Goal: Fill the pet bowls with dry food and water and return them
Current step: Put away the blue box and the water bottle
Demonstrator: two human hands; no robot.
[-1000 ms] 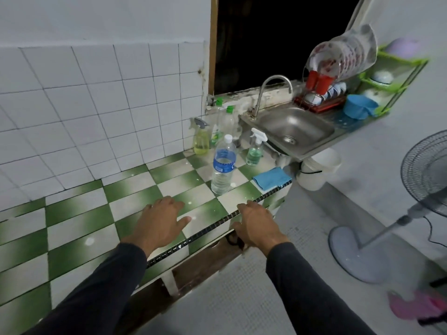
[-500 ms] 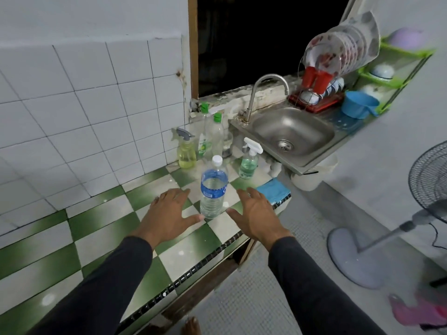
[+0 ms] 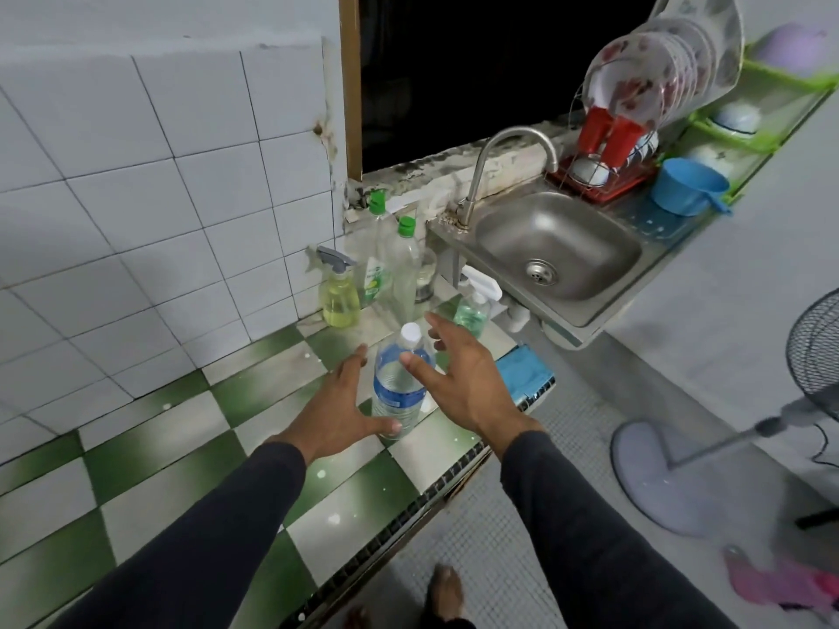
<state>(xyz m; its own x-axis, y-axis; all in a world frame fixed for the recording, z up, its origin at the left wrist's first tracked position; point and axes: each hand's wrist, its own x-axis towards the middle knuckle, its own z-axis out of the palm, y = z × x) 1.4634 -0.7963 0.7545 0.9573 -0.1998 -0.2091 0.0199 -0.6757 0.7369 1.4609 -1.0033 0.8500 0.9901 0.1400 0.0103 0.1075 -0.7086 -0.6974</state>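
Only the head view to go on here, looking down over both forearms at a green-and-white checkered worktop [image 3: 150, 474]. The water bottle [image 3: 399, 383] stands upright near the front edge, white cap up, so its long axis is vertical, and it sits right between the two hands, a bit ahead of them. The left hand [image 3: 336, 410] is on the bottle's left with straight, spread fingers and its thumb down by the bottle's base, looks like touching or just about, I can't tell which. The right hand [image 3: 458, 379] is on the other side, higher up near the shoulder and cap, fingers splayed, thumb crossing in front of the label; not closed round anything either. So both are wide open with nothing held. I'd guess the left one is a hair closer low down, the right better placed for the neck. No pet bowls in sight, so the water part looks barely started. Sink [image 3: 558, 247] sits further back to the right.
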